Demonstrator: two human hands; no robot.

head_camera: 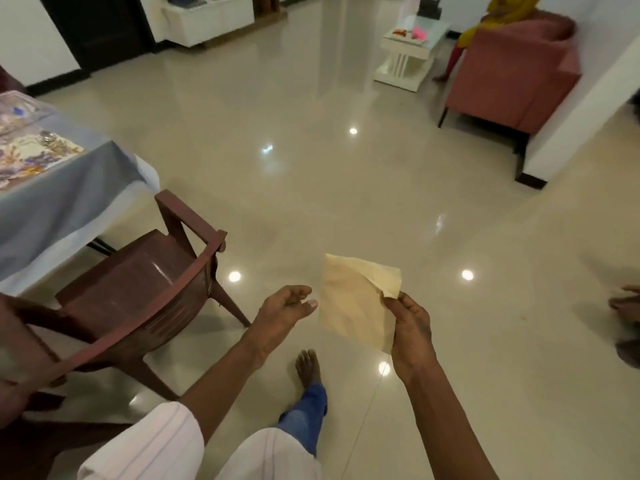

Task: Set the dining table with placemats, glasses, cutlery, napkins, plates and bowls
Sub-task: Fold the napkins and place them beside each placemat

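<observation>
A pale yellow napkin hangs in the air over the floor, partly unfolded. My right hand pinches its right corner between thumb and fingers. Just left of the napkin, my left hand is palm up with loosely curled fingers, holding nothing and not touching the cloth. The dining table, draped in a grey cloth, lies at the far left with a floral placemat on it.
A brown plastic chair stands between me and the table. A pink sofa and a white side table are at the back right, a person beside them. Glossy tiled floor spreads ahead; my bare foot is below.
</observation>
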